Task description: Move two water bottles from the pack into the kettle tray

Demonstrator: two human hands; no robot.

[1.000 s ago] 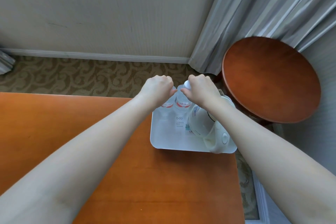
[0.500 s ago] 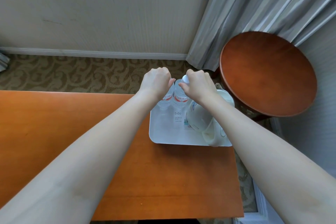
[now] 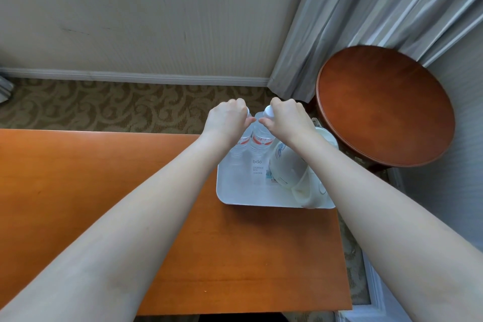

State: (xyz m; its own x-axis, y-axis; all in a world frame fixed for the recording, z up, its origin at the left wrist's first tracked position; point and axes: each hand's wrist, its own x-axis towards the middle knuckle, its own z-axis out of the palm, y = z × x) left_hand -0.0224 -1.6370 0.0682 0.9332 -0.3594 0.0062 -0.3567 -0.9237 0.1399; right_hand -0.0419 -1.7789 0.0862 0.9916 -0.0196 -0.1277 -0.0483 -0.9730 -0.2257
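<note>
Orange desk [image 3: 235, 256] fills my view. I see my left hand [image 3: 226, 120] clenched on the left bottle [image 3: 241, 144] and my right hand [image 3: 286, 119] on the right bottle [image 3: 261, 140] — both upright, touching, at the white tray's [image 3: 235, 191] far edge, beside the kettle [image 3: 290, 167] — tray on the desk's far right corner.

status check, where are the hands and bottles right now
Left hand shut on left bottle, right hand shut on right bottle. Both bottles upright, side by side in tray. Kettle close beside right bottle.
</note>
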